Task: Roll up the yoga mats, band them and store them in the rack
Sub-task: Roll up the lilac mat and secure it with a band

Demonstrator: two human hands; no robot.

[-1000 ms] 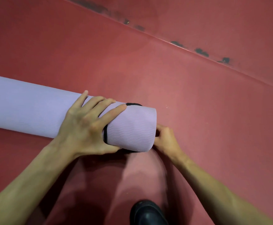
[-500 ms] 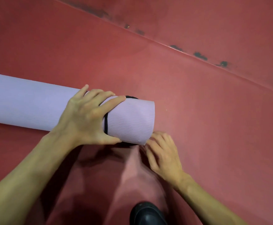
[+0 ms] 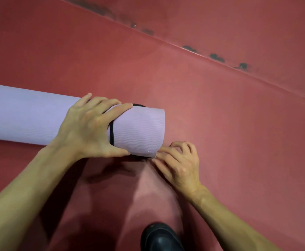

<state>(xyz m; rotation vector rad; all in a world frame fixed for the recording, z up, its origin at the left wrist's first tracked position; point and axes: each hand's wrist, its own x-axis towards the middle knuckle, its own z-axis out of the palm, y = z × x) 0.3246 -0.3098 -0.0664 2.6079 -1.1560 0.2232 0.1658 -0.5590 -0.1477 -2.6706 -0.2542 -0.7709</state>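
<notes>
The rolled mat (image 3: 21, 113) lies on the floor (image 3: 220, 124), with the black band (image 3: 111, 132) near its right end. The left hand (image 3: 88, 127) grasps the roll at the band. The right hand (image 3: 178, 163) touches the end's edge; its grip is unclear. The foam is probably light and springy, so it is best held mid-roll.

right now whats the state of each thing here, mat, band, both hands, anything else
lilac yoga mat, fully rolled, lying on its side on the red floor
black band, looped round the roll near its right end
left hand, grips the roll at the band, fingers over the top, thumb below
right hand, fingers curled, tips at the roll's lower end corner; what they hold is unclear
black shoe, on the floor
</notes>
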